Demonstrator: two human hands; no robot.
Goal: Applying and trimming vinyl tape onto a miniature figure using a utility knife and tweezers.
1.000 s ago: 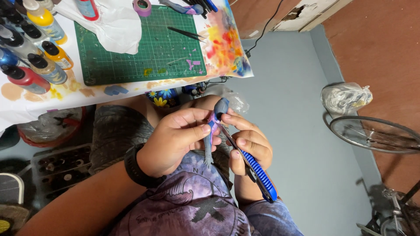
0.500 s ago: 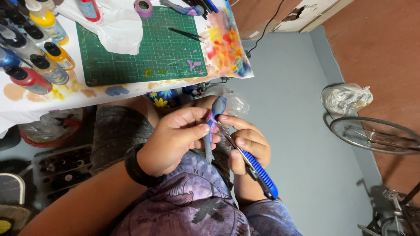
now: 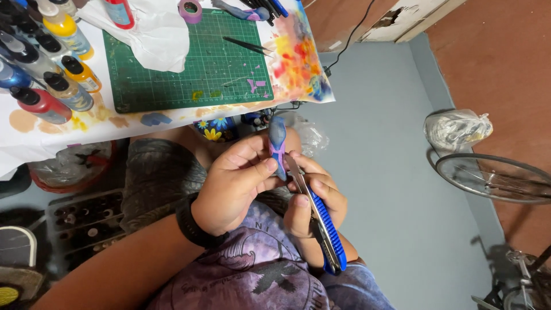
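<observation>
My left hand [image 3: 232, 186] grips a small blue and purple painted piece [image 3: 278, 139] upright over my lap, thumb pressed on its side. My right hand [image 3: 314, 202] holds a blue-handled utility knife [image 3: 323, 229], its metal blade tip laid against the lower part of the piece. Both hands touch each other just below the table edge. A black band sits on my left wrist [image 3: 192, 221].
A green cutting mat [image 3: 189, 69] lies on a paint-stained white table cover [image 3: 298, 63], with several paint bottles [image 3: 49, 69] at the left, purple tape [image 3: 190, 10] and crumpled white tissue [image 3: 152, 31]. A bicycle wheel [image 3: 496, 178] and plastic bag [image 3: 456, 129] are on the floor at right.
The piece and knife have stayed pressed together; my hands shifted only slightly, with the knife handle angled a little lower.
</observation>
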